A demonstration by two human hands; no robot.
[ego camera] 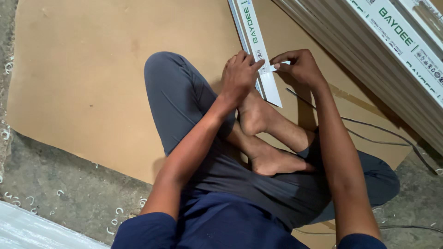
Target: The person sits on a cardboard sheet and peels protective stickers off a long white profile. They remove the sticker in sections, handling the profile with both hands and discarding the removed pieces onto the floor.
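1. Spreading under the seated person is a brown cardboard sheet [83, 78], lying on a grey concrete floor [55, 184] that is littered with pale curled shavings [18, 200].
2. Running from the top edge of the view down toward the person's bare feet [263, 138] is a long white plastic profile strip [258, 55], its near end lying on the cardboard just beside the upper foot.
3. The left hand [240, 76] is pressing down on the strip near that end, its fingers closed around the edge and the index finger pointing across the face.
4. The right hand [300, 67] is pinching a small white tab of protective film [282, 64] between thumb and forefinger, the other fingers curling in; the tab is lifting off the strip's right side.
5. Leaning along the upper right is a stack of similar white profiles [392, 50], well apart from the hands.
6. Trailing across the cardboard to the right of the legs is a thin dark cable [369, 127].
7. Judging by its look, the strip is handling as light but stiff and rather slick, so holding it flat by its edges near the end seems soundest, while the film is looking thin, soft and easy to tear, best taken at its loose corner.
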